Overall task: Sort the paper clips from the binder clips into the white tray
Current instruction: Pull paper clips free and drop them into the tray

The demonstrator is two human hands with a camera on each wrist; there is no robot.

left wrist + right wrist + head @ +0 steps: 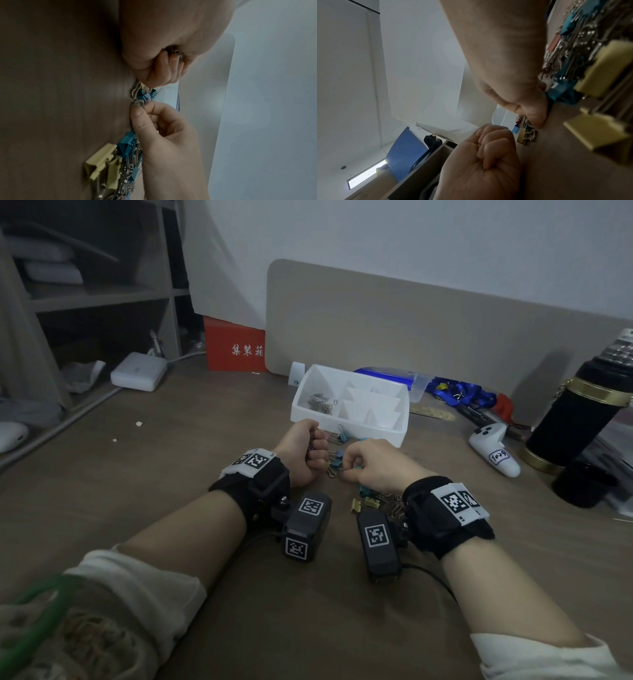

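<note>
The white tray (397, 433) stands just beyond my hands; a heap of silver paper clips (320, 404) lies in its left compartment. My left hand (313, 450) is a fist on the table, and its curled fingers hold silver paper clips (178, 54). My right hand (344, 469) reaches into the mixed pile and pinches a paper clip (138, 102) between thumb and forefinger. Teal binder clips (127, 142) and yellow binder clips (101, 162) lie tangled with more paper clips under the right wrist. The right palm hides part of the pile.
A black thermos (582, 419) and a black cup (582, 484) stand at the right, with a white controller (493, 450) beside them. Blue lanyards (459, 393) lie behind the tray. A beige board (411, 320) leans on the wall. A red box (236, 347) sits back left.
</note>
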